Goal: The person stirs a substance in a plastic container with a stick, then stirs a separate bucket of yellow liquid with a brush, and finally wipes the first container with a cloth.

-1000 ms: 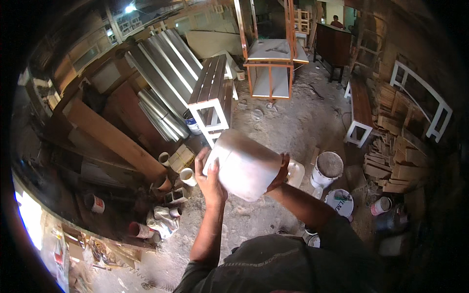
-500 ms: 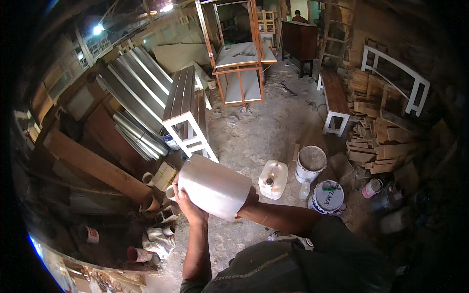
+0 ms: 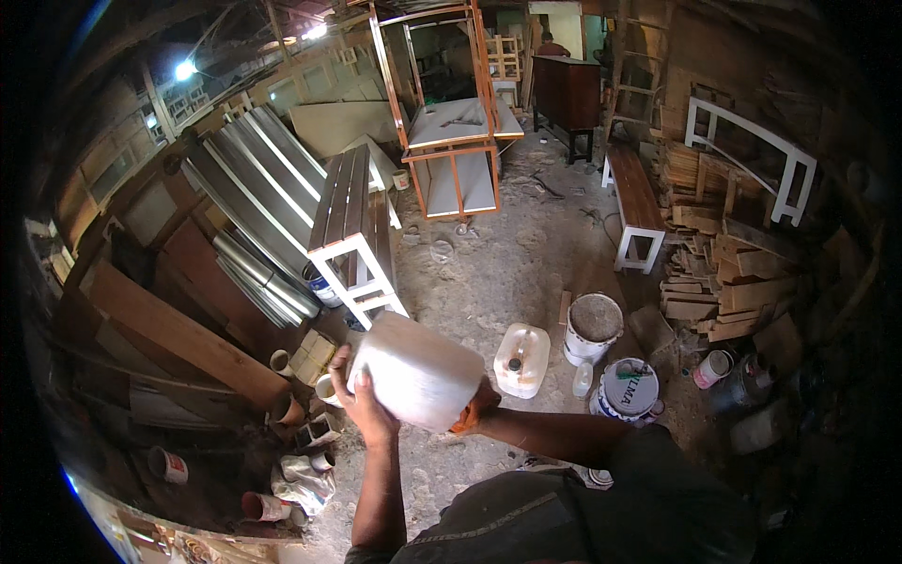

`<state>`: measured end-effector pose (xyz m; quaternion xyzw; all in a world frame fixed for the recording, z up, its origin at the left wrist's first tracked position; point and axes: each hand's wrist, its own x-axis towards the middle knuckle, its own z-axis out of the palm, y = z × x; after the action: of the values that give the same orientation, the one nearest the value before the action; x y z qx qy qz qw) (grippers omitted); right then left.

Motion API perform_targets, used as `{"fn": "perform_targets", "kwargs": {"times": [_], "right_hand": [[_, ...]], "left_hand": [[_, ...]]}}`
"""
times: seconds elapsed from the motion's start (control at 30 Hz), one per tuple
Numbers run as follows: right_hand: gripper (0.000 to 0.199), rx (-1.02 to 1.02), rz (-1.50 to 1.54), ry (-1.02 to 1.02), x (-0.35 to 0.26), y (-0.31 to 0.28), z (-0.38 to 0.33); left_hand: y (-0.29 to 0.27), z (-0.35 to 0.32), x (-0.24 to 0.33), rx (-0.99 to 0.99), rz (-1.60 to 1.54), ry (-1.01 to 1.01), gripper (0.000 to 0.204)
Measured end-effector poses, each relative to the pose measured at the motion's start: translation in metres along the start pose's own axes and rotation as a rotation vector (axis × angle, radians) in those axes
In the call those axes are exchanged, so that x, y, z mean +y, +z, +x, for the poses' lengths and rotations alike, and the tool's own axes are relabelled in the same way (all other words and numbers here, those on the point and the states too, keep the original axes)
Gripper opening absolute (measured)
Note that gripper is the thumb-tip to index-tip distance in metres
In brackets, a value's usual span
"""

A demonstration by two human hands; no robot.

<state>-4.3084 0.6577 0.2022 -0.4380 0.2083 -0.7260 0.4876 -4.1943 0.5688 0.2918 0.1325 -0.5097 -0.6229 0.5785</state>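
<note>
Between my two hands is a whitish, smooth cylinder with a slight sheen, held tilted above the floor. Whether it is a bucket or a roll does not show. My left hand grips its left end, the thumb on the near side and one finger pointing up off the surface. At the right end my right hand is wrapped round the lower edge, its fingers partly hidden by the cylinder. Just beyond my right hand stands a translucent jerrycan with a dark cap.
Right of the jerrycan are an open white bucket and a lidded bucket. A slatted white-legged bench stands ahead left, another bench ahead right by stacked wood offcuts. Cups and hollow blocks lie at left. A person is far back.
The cylinder has turned a little in my hands and sits slightly lower in view. A left finger has lifted from it, and more of my right hand shows. The surroundings have shifted slightly.
</note>
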Motion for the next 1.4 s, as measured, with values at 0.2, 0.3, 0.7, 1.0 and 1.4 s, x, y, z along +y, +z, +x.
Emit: {"fn": "perform_targets", "kwargs": {"times": [0.2,0.3,0.7,1.0,1.4], "right_hand": [[0.076,-0.075,-0.414,0.065,-0.046,-0.01,-0.019],[0.075,-0.024,-0.885,-0.01,-0.031,-0.001,-0.015],[0.07,0.099,-1.378,0.08,0.04,-0.014,0.007],[0.067,0.005,-1.584,0.128,0.018,0.005,-0.002],[0.064,0.095,-1.381,0.118,0.052,-0.017,0.022]], "left_hand": [[-0.012,-0.012,-0.015,0.073,-0.108,-0.212,0.055],[-0.005,-0.023,-0.016,0.103,-0.065,-0.228,0.051],[-0.032,-0.014,-0.021,0.045,-0.054,-0.139,0.06],[-0.038,-0.014,-0.008,0.022,-0.044,-0.103,0.075],[-0.044,-0.036,0.001,0.039,0.045,-0.169,0.058]]}}
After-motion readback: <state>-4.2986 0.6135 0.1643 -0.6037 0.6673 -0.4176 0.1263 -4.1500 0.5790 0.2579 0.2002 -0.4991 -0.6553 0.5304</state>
